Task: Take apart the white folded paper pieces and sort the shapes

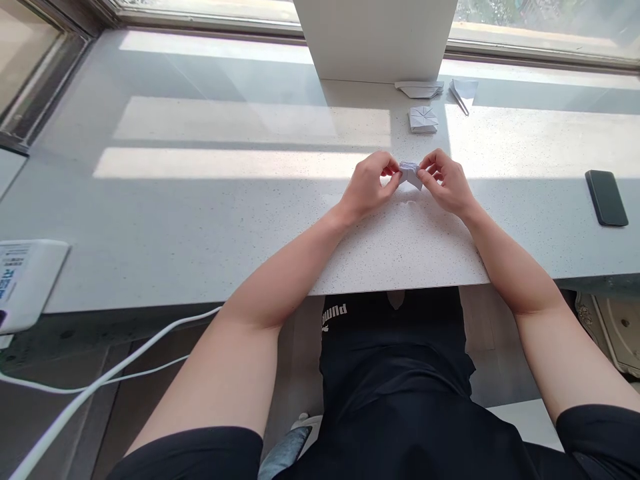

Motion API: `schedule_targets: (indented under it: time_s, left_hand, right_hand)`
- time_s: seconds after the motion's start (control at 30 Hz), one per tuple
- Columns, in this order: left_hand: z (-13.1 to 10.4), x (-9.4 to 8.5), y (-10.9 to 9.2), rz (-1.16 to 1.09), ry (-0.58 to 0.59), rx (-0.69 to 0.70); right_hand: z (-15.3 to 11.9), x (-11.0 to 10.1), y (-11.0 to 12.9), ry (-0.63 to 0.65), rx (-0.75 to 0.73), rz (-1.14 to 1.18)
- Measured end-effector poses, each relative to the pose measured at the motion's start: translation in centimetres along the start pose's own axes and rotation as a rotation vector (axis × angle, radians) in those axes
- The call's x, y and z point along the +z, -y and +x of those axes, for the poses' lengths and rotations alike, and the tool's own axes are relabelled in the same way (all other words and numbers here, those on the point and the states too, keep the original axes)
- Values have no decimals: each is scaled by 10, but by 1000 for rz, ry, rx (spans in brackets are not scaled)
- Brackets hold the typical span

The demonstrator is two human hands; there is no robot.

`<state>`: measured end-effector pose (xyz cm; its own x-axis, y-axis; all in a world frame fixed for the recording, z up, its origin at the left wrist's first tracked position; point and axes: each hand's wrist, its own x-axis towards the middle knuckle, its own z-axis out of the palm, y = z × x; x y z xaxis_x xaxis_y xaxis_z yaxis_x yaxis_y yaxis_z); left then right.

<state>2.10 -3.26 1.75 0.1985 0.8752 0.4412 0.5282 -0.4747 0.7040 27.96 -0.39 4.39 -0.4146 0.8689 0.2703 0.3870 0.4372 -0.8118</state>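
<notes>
A small folded piece of white paper (410, 173) is held just over the countertop between my two hands. My left hand (373, 181) pinches its left edge between thumb and fingers. On the opposite edge, my right hand (447, 179) grips it the same way. The paper has several folded layers on top and points spreading downward. Behind it lies a square folded paper (423, 120) with creases meeting at its middle. Farther back are a long flat folded paper (419, 89) and a fan-shaped folded paper (464, 95).
The speckled white countertop (210, 227) runs along the windows. A black phone (607, 198) lies at the right. A white panel (377, 40) stands at the back. At the left edge sits a white device (33, 280), with a white cable (125, 363) below it.
</notes>
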Motion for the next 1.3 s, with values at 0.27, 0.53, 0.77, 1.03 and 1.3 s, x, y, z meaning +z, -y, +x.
schedule_targets:
  time_s: [0.27,0.53,0.77,1.03,1.3]
  left_hand:
    - [-2,1,-2,-21,-20,-5]
    - [-3,0,-6,-63,-32,-25]
    - [-3,-1,-9,-47,-27,-13]
    - [-1,0,3,-95,-4,-1]
    - [2,-8,3,-128,52,-44]
  right_hand:
    - [-1,2,0,-6,-10,-36]
    - [0,4,1,-45,3,-43]
    - [1,4,-2,-49,-1,-31]
    - [1,3,-1,-61,8,-20]
    - [1,0,-4,-37,3,-24]
